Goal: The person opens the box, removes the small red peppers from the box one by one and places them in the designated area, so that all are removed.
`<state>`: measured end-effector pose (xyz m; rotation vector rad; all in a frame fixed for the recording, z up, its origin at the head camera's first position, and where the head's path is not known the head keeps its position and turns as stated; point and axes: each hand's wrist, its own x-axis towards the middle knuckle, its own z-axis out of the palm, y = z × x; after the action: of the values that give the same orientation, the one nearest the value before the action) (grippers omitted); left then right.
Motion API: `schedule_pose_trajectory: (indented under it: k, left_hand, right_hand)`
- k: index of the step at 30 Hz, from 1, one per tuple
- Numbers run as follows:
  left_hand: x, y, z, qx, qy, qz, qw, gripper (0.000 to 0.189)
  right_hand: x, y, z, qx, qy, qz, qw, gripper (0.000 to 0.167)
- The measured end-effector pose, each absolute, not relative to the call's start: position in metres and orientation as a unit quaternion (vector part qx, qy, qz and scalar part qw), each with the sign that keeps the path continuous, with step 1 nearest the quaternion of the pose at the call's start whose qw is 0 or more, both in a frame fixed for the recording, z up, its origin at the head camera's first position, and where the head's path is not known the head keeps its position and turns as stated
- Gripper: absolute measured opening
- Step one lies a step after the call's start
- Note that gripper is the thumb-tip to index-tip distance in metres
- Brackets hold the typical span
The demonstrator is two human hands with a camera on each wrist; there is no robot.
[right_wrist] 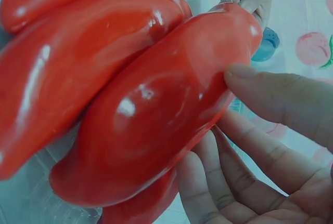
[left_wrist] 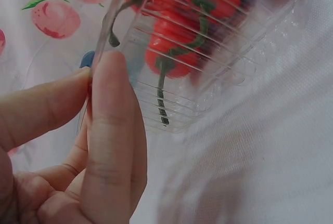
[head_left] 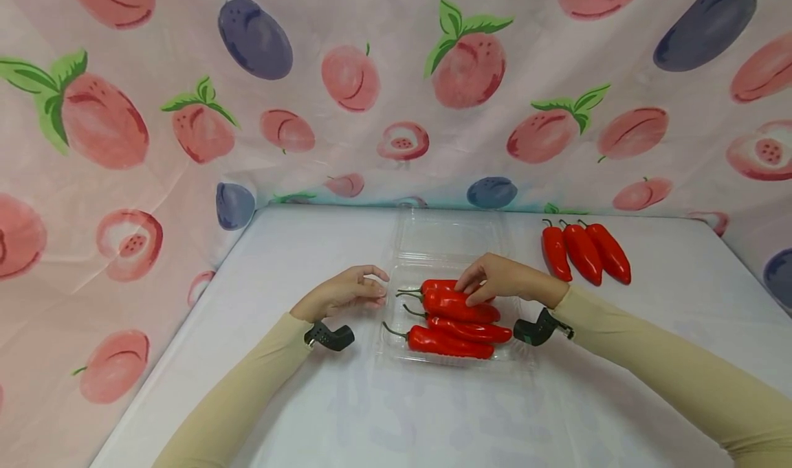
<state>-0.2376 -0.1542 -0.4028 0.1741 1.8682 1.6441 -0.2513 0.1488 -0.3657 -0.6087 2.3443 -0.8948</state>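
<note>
The red pepper (head_left: 458, 306) lies in the clear container (head_left: 411, 270), partly covering the farthest pepper (head_left: 438, 286); its long axis runs left to right, stem pointing left, tip right and slightly nearer. Your right hand (head_left: 498, 277) pinches it between thumb and fingers. Your left hand (head_left: 346, 291) pinches the container's left rim. You appear to be settling this pepper into the row; the next move likely calls for easing your right fingers off. Two nearer peppers (head_left: 467, 329) lie alongside, the lid (head_left: 452, 238) open beyond; three loose peppers (head_left: 583, 253) lie far right.
</note>
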Motion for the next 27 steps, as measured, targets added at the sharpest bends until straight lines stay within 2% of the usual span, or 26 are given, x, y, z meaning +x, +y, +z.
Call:
schedule_pose_trajectory:
  k: [15,27]
  left_hand:
    - [-0.2402,-0.1558,-0.4062,0.069,0.708,0.626,0.319,0.038]
    - [-0.2374,-0.1563,-0.4050,0.071,0.704,0.630,0.320,0.036]
  right_hand:
    - [-0.2520,0.1486,-0.3668,-0.224,0.861,-0.339,0.306,0.029]
    - [-0.2474,0.1491,-0.3632,-0.213,0.870,-0.321,0.307,0.036]
